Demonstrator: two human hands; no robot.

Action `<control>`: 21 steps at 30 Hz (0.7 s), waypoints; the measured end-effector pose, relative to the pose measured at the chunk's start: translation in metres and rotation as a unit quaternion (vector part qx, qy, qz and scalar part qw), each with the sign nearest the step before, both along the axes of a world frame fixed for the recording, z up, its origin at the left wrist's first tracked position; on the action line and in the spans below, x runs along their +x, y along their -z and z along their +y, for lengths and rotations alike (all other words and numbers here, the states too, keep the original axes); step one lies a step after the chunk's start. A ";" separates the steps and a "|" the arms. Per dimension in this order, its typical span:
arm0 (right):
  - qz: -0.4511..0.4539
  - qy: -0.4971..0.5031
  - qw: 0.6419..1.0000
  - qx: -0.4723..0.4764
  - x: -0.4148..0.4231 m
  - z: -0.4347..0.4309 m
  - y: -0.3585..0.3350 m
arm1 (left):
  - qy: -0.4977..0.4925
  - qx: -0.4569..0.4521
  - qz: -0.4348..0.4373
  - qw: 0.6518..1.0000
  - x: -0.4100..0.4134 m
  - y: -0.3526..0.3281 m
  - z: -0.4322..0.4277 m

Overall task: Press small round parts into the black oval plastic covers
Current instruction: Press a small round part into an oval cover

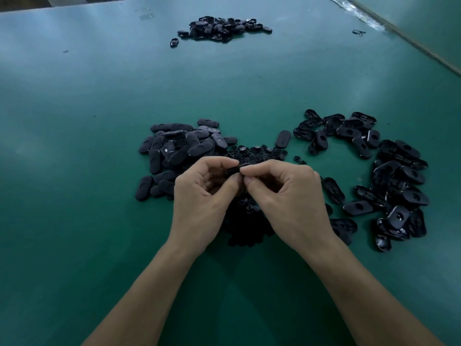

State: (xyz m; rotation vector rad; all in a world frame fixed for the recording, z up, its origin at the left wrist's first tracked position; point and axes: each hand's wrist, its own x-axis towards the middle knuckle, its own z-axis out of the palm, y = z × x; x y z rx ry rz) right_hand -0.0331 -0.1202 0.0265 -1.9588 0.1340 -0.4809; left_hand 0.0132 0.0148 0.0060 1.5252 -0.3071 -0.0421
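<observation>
Pinched between the thumbs and curled fingers of your left hand [202,193] and your right hand [287,193], one black oval cover [233,171] sits just below the frame's centre (your fingertips hide most of it). Small round parts [257,152] lie heaped right behind your knuckles. Matte covers [179,151] pile at centre left, glossy covers [389,176] at centre right, and a far heap [219,27] lies top centre on the green table [74,121].

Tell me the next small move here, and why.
Probably squeeze the fingertips together to seat a round part: the left hand and right hand both pinch one black oval cover above the heap of small round parts. Fingers hide whether a part is already seated.
</observation>
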 end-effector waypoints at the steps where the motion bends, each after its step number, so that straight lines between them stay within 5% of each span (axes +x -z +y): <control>1: -0.001 -0.004 1.000 0.003 0.000 0.000 0.000 | -0.002 -0.002 0.001 1.000 0.000 0.000 0.000; 11: 0.009 -0.006 0.999 -0.034 0.003 -0.010 0.000 | 0.019 -0.008 0.015 1.000 0.000 0.000 0.000; 21: 0.042 -0.053 0.997 0.033 0.006 -0.021 0.001 | 0.009 -0.051 0.035 0.998 0.002 0.001 0.000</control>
